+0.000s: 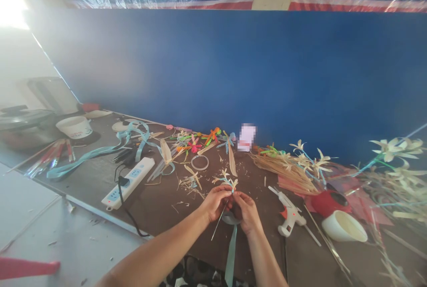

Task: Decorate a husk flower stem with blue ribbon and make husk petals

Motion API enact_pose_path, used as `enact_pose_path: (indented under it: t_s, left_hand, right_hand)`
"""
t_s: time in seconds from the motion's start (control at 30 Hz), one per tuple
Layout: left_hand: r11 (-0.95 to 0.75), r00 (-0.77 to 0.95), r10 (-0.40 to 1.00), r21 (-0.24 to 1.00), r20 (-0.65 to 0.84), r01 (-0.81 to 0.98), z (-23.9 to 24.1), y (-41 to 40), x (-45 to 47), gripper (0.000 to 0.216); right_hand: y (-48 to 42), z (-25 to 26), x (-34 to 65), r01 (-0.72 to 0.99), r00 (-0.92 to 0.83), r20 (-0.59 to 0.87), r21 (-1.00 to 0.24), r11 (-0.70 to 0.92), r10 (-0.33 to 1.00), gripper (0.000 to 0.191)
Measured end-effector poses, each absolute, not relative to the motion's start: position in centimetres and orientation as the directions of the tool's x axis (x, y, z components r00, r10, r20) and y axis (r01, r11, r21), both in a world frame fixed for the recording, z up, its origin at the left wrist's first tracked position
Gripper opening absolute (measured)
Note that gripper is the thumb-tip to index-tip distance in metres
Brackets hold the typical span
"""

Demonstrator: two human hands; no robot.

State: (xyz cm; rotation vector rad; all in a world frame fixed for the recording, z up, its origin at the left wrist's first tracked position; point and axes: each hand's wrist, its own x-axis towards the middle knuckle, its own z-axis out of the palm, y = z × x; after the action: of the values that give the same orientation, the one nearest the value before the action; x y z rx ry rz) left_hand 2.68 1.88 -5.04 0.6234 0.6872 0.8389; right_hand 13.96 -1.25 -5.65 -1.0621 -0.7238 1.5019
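Both of my hands meet low in the middle of the view, over the dark table. My left hand [216, 201] pinches a handmade flower stem [218, 221] whose thin lower end sticks out below the fingers. Pale flowers [228, 179] with light-blue wrapping rise above the fingertips. My right hand [246, 209] is closed at the same spot, its thumb and fingers against the wrapped stem just under a flower. A light-blue ribbon [231, 256] hangs down from a roll [231, 218] beneath the hands, partly hidden by them.
A white glue gun [291, 216] lies right of my hands, near a white cup [344, 227] and finished pale flowers [388, 149]. To the left are a power strip [130, 183] with a black cord, and blue ribbon [86, 158]. Dried husks [287, 169] lie by the blue wall [227, 73].
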Motion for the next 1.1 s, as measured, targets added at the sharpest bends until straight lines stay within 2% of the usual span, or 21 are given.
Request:
enact_pose_path:
  t_s: [0.1,0.4,0.7,1.1]
  left_hand:
    - [0.534,0.489,0.818,0.713,-0.302,-0.454,-4.74,1.82,2.71,0.026]
    - [0.573,0.535,0.787,0.685,-0.307,-0.45,-4.29,1.6,2.92,0.024]
    - [0.57,0.439,0.817,0.637,-0.374,-0.519,-4.09,1.31,3.27,0.025]
    - [0.641,0.54,0.755,0.59,-0.371,-0.491,-4.89,1.62,2.46,0.021]
  right_hand:
    - [-1.26,-5.79,13.79,-0.491,0.0,-0.218,-0.85,-0.19,0.976,0.018]
    - [-1.51,-5.75,13.93,-0.552,-0.017,-0.209,-0.813,-0.183,0.978,0.015]
    - [-1.37,-6.64,13.85,-0.554,0.049,-0.235,-0.815,-0.169,0.971,0.018]
    - [-1.47,-5.97,13.92,-0.533,0.012,-0.175,-0.834,-0.141,0.985,0.015]
